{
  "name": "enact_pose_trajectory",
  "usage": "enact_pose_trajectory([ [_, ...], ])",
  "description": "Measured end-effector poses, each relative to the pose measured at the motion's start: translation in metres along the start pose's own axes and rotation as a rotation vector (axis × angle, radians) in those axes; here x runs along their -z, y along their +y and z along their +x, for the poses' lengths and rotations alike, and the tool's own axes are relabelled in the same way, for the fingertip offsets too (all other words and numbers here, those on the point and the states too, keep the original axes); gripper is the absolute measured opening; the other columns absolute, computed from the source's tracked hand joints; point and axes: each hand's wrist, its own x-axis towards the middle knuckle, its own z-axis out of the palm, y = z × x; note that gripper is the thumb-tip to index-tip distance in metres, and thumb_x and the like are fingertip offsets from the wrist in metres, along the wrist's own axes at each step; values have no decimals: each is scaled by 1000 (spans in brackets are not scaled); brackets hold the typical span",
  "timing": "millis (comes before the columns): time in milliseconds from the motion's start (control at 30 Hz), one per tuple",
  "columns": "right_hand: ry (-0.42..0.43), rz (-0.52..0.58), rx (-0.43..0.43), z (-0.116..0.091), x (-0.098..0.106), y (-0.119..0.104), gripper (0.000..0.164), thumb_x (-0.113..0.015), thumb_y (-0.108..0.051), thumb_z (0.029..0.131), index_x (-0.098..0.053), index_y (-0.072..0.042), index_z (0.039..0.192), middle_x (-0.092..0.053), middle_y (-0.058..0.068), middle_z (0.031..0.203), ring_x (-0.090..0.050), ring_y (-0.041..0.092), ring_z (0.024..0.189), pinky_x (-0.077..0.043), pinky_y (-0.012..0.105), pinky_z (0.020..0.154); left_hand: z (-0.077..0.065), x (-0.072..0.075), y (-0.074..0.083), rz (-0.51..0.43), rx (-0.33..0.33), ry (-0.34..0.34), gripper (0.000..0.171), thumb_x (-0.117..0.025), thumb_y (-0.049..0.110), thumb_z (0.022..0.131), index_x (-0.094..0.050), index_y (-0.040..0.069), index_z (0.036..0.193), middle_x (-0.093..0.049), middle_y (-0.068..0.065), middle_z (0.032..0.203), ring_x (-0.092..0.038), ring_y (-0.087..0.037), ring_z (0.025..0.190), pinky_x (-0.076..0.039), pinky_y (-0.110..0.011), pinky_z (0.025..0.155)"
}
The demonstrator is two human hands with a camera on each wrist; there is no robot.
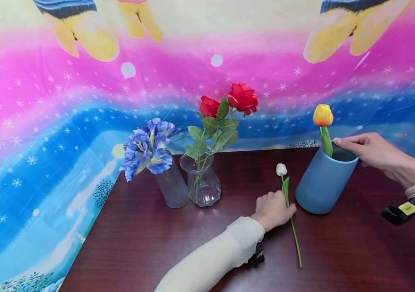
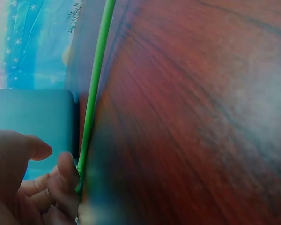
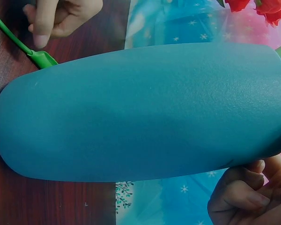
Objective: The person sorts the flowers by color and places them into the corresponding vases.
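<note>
A white tulip [image 1: 281, 169] with a green stem lies on the dark wooden table. Over its stem is my left hand [image 1: 273, 209]; in the left wrist view the fingers [image 2: 65, 171] are beside the stem [image 2: 94, 84], with the thumb apart from them. On the right, my right hand [image 1: 371, 152] grips the rim of a blue vase [image 1: 322, 182], thumb at the opening. A yellow-orange tulip [image 1: 323, 115] stands in that vase. The right wrist view shows the vase's side [image 3: 140, 112] and curled fingers [image 3: 239, 192] under its rim end.
Left of the white tulip stands a clear glass vase [image 1: 207, 190] with red roses [image 1: 243, 97]. Beside it is a frosted vase [image 1: 172, 186] holding blue-purple flowers [image 1: 149, 148]. A colourful printed cloth [image 1: 178, 81] hangs behind the table [image 1: 138, 243].
</note>
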Motion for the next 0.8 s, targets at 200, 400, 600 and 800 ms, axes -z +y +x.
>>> enact_pose_trajectory([
  [200,-3,-2,-4,0,0,0,79,-38,-58,104,-32,5,152,-18,38,159,-23,56,141,-52,42,82,6,-5,5,38,54,-32,62,-65,55,93,-41,19,49,-35,5,44,-49,-14,45,-37,-29,43],
  [400,-9,0,-6,0,0,0,80,-38,-59,104,-31,4,152,-17,38,159,-22,57,141,-52,51,87,5,-7,9,61,79,-55,61,-70,62,87,-46,19,49,-42,6,44,-50,-11,46,-37,-28,44],
  [600,-11,5,-5,1,0,-1,80,-38,-59,104,-32,5,152,-18,38,159,-23,56,140,-52,48,86,6,-8,9,77,107,-70,51,-74,55,86,-54,20,56,-53,6,55,-53,-11,53,-41,-28,50],
  [800,-17,5,-9,1,1,0,80,-38,-59,104,-30,5,152,-16,38,160,-22,57,141,-52,46,85,7,-3,8,-82,168,-141,41,-77,43,88,-61,18,59,-60,6,53,-57,-12,56,-44,-28,54],
])
